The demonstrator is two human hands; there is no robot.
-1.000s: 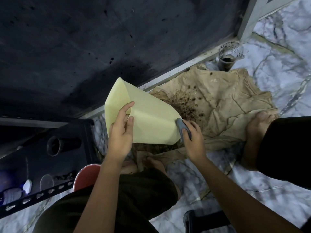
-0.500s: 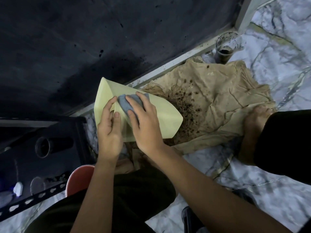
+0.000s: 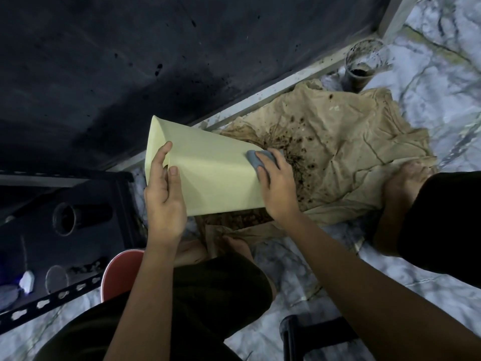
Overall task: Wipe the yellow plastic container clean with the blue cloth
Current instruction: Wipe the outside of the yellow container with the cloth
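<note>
The yellow plastic container (image 3: 210,175) is held tipped on its side above the floor, its outer walls facing me. My left hand (image 3: 164,196) grips its left end, fingers spread over the near wall and edge. My right hand (image 3: 276,186) presses the blue cloth (image 3: 253,160) against the container's right end; only a folded grey-blue bit of cloth shows past my fingers.
A crumpled tan cloth (image 3: 338,157) stained with dark specks lies on the marble floor beneath. A dirty glass cup (image 3: 361,66) stands behind it by a white frame. A black rack (image 3: 65,217) sits at left, a red stool (image 3: 117,277) beside my knee. My bare feet rest on the cloth.
My right hand slid the blue cloth from the container's left part, near my left hand, back to its right end. The left hand kept its hold.
</note>
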